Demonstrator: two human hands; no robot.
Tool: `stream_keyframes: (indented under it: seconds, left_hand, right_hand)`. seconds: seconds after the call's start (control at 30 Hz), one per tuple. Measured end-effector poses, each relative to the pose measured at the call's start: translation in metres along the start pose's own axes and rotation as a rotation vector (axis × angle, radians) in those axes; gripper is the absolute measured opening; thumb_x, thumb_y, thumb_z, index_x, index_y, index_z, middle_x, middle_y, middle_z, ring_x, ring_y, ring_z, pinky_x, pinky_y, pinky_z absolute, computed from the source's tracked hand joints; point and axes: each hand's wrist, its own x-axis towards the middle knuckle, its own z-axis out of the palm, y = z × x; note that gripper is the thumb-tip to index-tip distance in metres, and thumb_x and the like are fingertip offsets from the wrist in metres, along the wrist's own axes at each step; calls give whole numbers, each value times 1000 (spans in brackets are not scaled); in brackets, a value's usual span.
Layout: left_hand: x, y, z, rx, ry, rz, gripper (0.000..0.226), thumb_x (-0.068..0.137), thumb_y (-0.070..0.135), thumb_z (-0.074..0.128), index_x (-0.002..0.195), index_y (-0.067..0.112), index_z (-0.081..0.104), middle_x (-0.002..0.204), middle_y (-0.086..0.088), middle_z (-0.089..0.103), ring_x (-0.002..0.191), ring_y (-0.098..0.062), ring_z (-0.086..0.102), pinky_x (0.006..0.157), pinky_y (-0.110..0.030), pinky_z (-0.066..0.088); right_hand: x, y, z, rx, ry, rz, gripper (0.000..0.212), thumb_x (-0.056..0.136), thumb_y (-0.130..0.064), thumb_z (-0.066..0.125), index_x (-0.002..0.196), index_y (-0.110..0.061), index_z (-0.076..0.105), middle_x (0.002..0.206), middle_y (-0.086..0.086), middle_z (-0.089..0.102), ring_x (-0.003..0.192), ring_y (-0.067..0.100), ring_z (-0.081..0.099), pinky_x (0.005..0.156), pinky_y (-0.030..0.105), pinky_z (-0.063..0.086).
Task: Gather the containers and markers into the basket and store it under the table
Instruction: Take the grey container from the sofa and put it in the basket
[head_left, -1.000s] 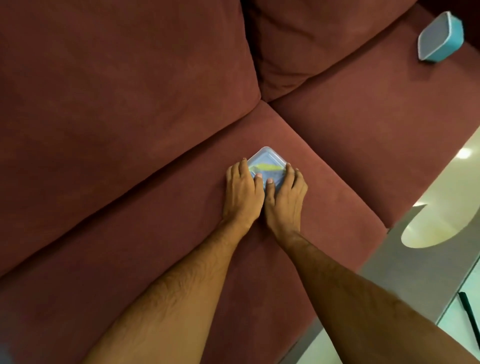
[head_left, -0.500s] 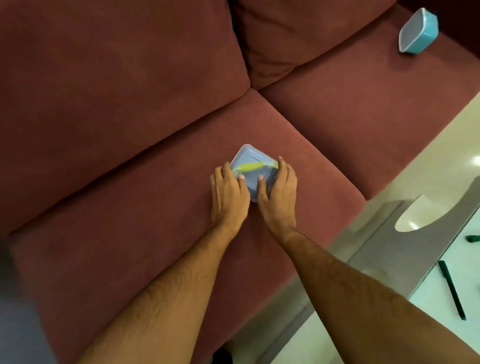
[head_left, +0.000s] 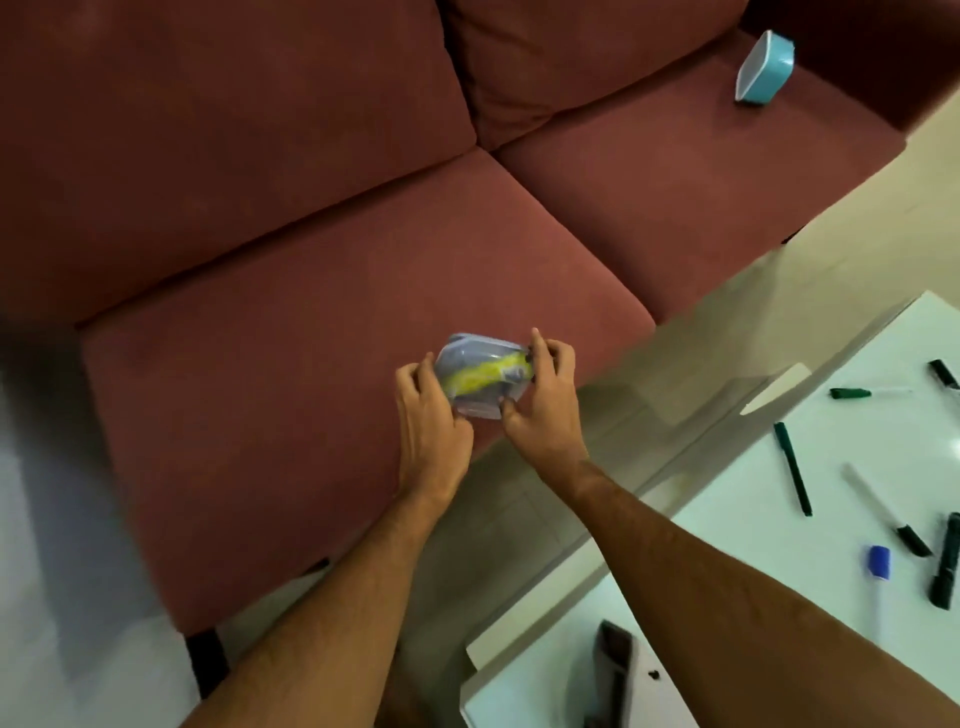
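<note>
Container (head_left: 483, 376), clear, yellow-banded, likely light, rigid and slick, clamped at opposite sides by left hand (head_left: 431, 431) and right hand (head_left: 545, 400) above sofa's (head_left: 311, 338) front edge.

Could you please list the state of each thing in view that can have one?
Clear container: lid on, tilted, held above the sofa seat.
Left hand: gripping the clear container.
Right hand: gripping the clear container.
Blue container: tipped on its side on the sofa.
Green marker: lying flat on the table.
</note>
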Motion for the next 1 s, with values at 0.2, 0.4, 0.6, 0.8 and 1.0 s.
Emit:
stream_keyframes:
  seconds: [0.2, 0.4, 0.6, 0.8, 1.0]
  left_hand:
    - [-66, -2, -5, -18, 73, 54, 58, 73, -14, 72, 124, 5, 53, 130, -10, 43, 114, -24, 55, 100, -34, 52]
    - [-149, -17, 1, -141, 177, 129, 56, 65, -24, 61, 113, 4, 54, 124, -11, 43, 99, -1, 45, 90, -16, 45]
    - [-240, -13, 4, -324, 236, 155, 48, 61, -21, 47, 102, -1, 63, 113, -8, 48, 100, -10, 54, 93, -9, 44]
    - [-336, 17, 19, -849, 254, -108, 57, 60, -7, 41, 107, 4, 72, 120, -11, 56, 110, -17, 59, 90, -30, 52]
    - [-418, 59, 58, -971, 268, -163, 48, 85, 9, 45, 130, 5, 64, 139, -13, 60, 126, -17, 59, 103, -23, 50]
  right_hand:
    - [-55, 7, -25, 47, 25, -102, 64, 73, 14, 74, 131, -3, 56, 133, 13, 40, 119, 6, 46, 103, 7, 43]
    - [-127, 22, -49, 150, 80, -133, 53, 67, 18, 57, 113, -8, 63, 119, 8, 53, 107, 19, 62, 91, 33, 58]
    - [-212, 35, -91, 396, -49, -34, 45, 66, 20, 48, 100, -7, 63, 110, 16, 57, 104, 26, 66, 83, 34, 57]
    - [-287, 38, -141, 609, -28, 186, 16, 81, -3, 52, 79, -9, 68, 102, 26, 60, 88, 27, 60, 67, 38, 51]
    - [-357, 70, -196, 518, 2, 176, 21, 78, -6, 68, 99, -5, 63, 91, 4, 61, 85, 15, 57, 75, 27, 49]
